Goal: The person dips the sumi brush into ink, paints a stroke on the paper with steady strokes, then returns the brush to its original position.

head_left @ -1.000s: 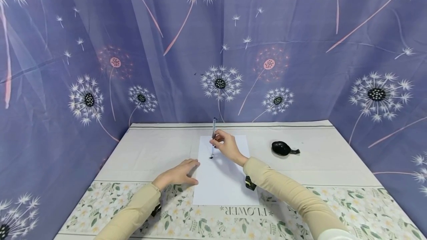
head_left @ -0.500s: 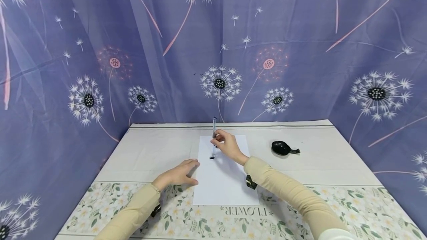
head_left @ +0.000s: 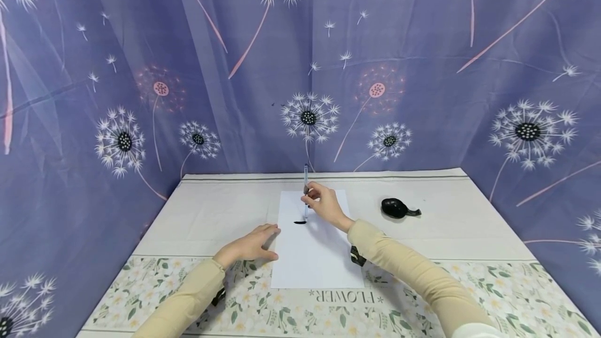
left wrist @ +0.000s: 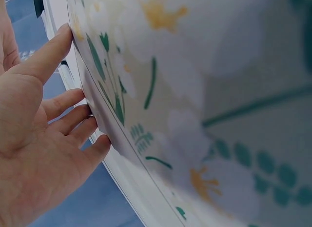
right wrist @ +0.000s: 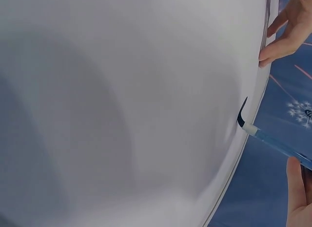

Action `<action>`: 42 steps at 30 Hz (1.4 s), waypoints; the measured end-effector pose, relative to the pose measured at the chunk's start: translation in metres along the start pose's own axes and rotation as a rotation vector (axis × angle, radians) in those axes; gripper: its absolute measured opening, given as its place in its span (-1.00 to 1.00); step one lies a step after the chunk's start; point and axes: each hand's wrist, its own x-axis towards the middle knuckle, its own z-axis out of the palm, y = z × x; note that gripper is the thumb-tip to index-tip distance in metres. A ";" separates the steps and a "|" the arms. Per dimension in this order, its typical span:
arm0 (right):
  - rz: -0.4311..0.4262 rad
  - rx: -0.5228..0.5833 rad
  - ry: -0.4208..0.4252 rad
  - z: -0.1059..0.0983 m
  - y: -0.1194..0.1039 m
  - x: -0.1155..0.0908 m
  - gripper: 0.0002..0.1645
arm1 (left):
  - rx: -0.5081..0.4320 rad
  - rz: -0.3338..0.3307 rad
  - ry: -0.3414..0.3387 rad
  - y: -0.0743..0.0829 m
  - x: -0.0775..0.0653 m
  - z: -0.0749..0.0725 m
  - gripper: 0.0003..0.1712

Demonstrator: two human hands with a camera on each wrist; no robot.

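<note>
My right hand [head_left: 325, 206] pinches an ink brush [head_left: 306, 175] with a pale blue handle, held nearly upright over a white sheet of paper [head_left: 314, 267]. In the right wrist view the ink brush [right wrist: 273, 143] meets the paper with its dark tip, at the end of a curved black stroke. From the head, that short black stroke [head_left: 298, 222] runs sideways on the upper left part of the sheet. My left hand [head_left: 252, 244] rests at the sheet's left edge, thumb apart. The left wrist view shows the left hand [left wrist: 46, 134] with fingers extended, fingertips against the tablecloth.
To the right of the paper lies a black, spoon-shaped dish [head_left: 394, 208] with a short handle. A cream tablecloth [head_left: 220, 207] with a floral band covers the table. Purple dandelion curtains [head_left: 253, 134] hang behind and at both sides.
My right hand has moved the ink brush slightly to the right, and the black mark has lengthened from a dab into a sideways stroke. The left hand stays in place.
</note>
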 end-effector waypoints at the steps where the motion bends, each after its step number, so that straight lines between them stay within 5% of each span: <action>1: 0.000 -0.002 0.000 -0.001 0.001 -0.001 -0.81 | 0.000 -0.002 -0.003 0.000 0.000 0.000 -0.09; 42: 0.021 -0.089 0.051 -0.055 0.027 -0.016 -0.80 | -0.025 0.020 0.021 0.000 -0.001 0.003 -0.10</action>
